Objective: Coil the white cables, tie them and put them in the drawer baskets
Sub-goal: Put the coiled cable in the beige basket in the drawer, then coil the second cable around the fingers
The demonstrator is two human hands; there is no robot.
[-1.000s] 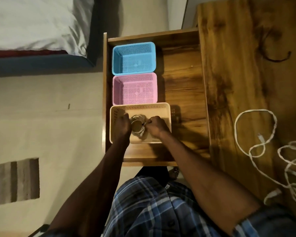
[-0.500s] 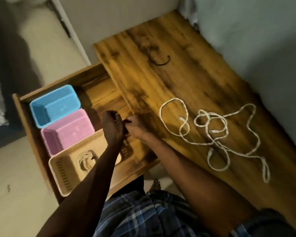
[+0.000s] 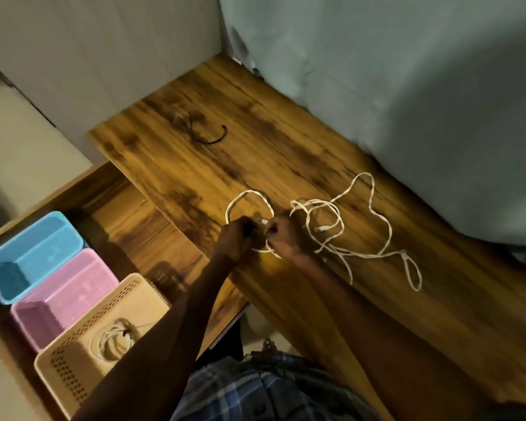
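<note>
Loose white cables (image 3: 340, 226) lie tangled on the wooden tabletop (image 3: 286, 141). My left hand (image 3: 239, 238) and my right hand (image 3: 284, 238) are side by side on the tabletop, both pinching the loop end of a white cable (image 3: 246, 196) between them. In the open drawer (image 3: 128, 208) stand a blue basket (image 3: 28, 253), a pink basket (image 3: 61, 296) and a beige basket (image 3: 82, 354). A coiled, tied white cable (image 3: 113, 338) lies in the beige basket, partly hidden by my left forearm.
A black tie (image 3: 207, 135) lies at the far part of the tabletop. A pale green curtain or sheet (image 3: 407, 86) hangs along the table's right side. A white wall stands behind. My checked shorts fill the bottom edge.
Both hands left the beige basket, with the coiled cable staying in it, and moved right onto the tabletop, where they now pinch a loose white cable. The view swung to the right.
</note>
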